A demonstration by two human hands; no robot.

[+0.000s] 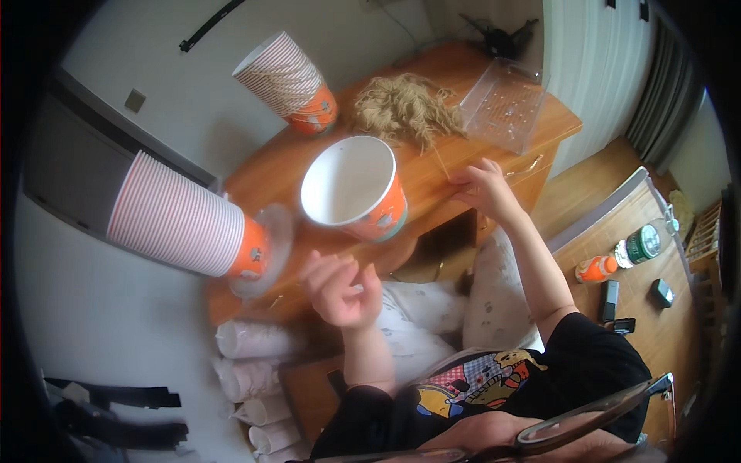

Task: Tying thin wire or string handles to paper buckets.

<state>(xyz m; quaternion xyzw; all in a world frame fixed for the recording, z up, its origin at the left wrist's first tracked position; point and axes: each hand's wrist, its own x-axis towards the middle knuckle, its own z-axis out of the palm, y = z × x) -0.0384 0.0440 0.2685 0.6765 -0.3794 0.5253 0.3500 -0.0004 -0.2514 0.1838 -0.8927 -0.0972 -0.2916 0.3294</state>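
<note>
So there's one big orange-and-white paper cup (353,189) standing open and empty on the wooden desk (432,166). Left hand (340,287) hovers just below it, fingers loosely curled, holding nothing. Right hand (485,185) rests on the desk edge. Two tall cup stacks (181,220) (289,81) and a clear tray (505,104) sit nearby, tray empty too.

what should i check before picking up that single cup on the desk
1. Single paper cup upright on the wooden desk, mouth open: ok.
2. Inside of the cup is empty: ok.
3. Left hand free, fingers curled, holding nothing: ok.
4. Right hand free: not ok, it rests at the desk edge by the clear plastic tray.
5. Tall cup stack steady: cannot tell.
6. Fibre bundle apart from the cup: ok.
</note>
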